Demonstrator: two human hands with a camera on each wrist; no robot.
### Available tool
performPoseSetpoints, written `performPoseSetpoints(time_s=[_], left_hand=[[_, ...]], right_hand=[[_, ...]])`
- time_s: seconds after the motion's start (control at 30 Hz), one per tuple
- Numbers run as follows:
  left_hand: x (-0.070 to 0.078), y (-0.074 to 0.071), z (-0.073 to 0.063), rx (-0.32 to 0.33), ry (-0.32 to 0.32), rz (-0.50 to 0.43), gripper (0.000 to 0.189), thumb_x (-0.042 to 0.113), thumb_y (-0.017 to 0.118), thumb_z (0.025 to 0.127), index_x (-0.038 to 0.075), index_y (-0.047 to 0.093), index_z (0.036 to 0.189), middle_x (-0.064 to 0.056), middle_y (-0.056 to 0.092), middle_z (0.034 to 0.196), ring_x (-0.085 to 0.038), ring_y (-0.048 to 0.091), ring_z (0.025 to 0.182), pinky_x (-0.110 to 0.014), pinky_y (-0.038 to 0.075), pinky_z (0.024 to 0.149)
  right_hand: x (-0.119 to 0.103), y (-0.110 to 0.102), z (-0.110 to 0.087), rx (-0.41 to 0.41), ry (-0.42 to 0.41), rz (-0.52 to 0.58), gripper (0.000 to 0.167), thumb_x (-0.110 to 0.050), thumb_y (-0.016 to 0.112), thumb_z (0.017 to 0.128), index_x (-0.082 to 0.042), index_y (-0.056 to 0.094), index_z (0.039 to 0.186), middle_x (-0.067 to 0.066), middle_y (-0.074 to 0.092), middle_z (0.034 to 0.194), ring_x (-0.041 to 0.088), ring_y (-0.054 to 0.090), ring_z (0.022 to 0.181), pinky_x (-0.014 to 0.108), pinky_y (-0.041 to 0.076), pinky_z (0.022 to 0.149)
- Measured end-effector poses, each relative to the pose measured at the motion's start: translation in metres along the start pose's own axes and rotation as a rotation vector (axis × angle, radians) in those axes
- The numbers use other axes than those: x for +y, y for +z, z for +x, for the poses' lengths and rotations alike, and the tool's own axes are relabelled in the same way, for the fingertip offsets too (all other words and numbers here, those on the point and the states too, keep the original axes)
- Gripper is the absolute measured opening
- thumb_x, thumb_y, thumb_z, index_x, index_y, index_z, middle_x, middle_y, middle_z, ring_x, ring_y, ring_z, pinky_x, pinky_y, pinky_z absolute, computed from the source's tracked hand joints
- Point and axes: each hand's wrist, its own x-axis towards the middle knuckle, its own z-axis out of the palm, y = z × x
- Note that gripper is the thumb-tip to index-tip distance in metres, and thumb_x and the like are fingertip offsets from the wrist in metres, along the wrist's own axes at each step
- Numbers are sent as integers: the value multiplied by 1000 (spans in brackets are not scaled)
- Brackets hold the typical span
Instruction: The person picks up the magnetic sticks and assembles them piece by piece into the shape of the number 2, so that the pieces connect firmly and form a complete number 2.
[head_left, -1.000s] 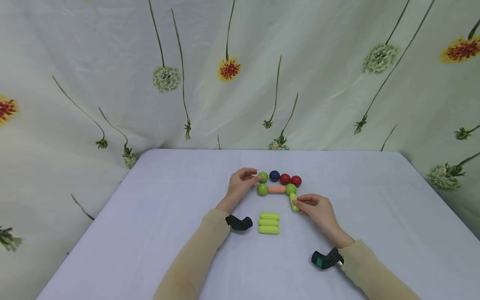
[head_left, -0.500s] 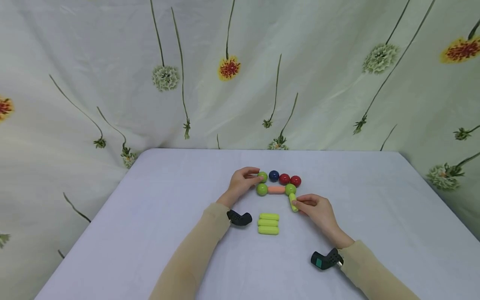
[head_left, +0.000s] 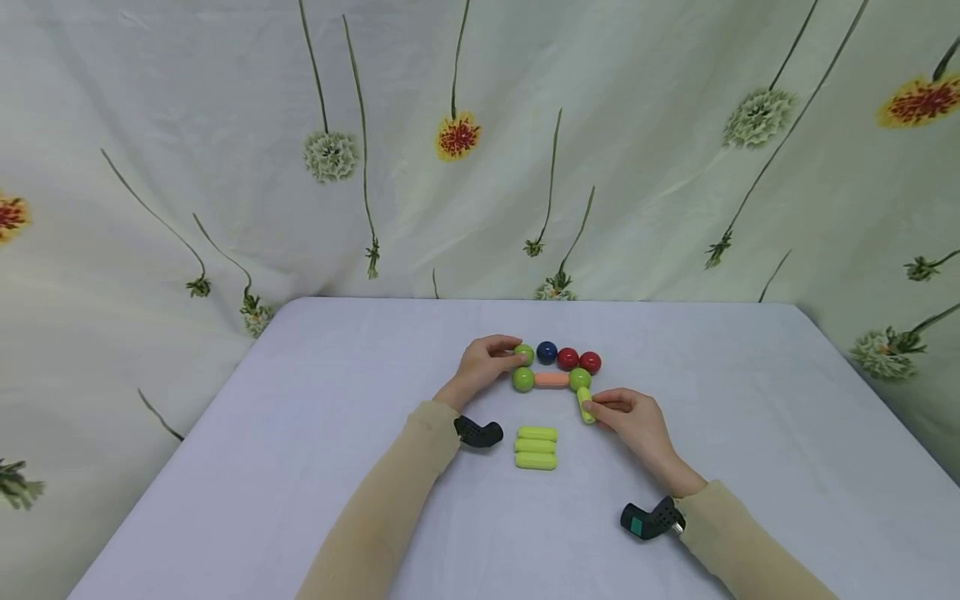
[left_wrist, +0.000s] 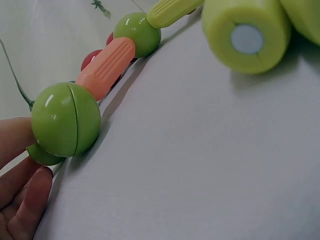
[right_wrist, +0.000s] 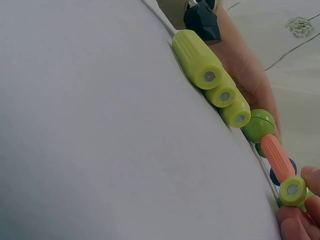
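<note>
What matters most here is how the lime rod (head_left: 583,399) stands to the right hand (head_left: 632,415): it lies just left of that hand's fingertips, pinched between thumb and fingers, with its long axis running away from the person and leaning slightly left at the far end. That far end touches the near green ball (head_left: 580,380), which sits ahead of the right hand and a little to its left; the opposite end, with a silvery disc in its face, points back toward the body. The right hand is plainly the nearer one to this joint. From the near green ball, an orange rod (head_left: 551,381) runs crosswise toward the left hand, roughly square to the held rod, and ends at the outer green ball (head_left: 523,380), just in front of the left hand (head_left: 483,365). The left hand's thumb and fingers are clamped on a back green ball (head_left: 528,352), just beyond the outer one; whether those two balls touch is hard to tell. Three loose lime rods (head_left: 536,447) lie crosswise on the tabletop (head_left: 675,358), left of the right hand and closer to the body, their axes about square to the held rod's.
</note>
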Motion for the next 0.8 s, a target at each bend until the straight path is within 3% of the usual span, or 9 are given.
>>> performPoseSetpoints(time_s=[0.3,0.6,0.8], left_hand=[[-2,1,-7,59,15,-36,39,27,74,82,11,65,116,-3,64,113,-16,60,95,-25,51,72],[-5,1,-19,160,5,-188,41,31,75,80,13,66,115,-2,62,115,-15,58,95,-26,51,77],[-1,1,-32,159,14,-192,39,28,74,82,12,65,115,-4,62,112,-16,58,95,-26,50,77]], right_hand=[[-1,1,0,1,5,4,38,-29,75,81,1,67,104,9,69,89,12,63,74,21,52,64],[-1,0,-1,3,3,-4,37,-29,75,81,0,67,103,9,69,89,12,63,73,20,51,63],[0,0,-1,3,-1,-14,38,-30,74,81,0,67,103,10,68,90,11,63,73,20,52,63]])
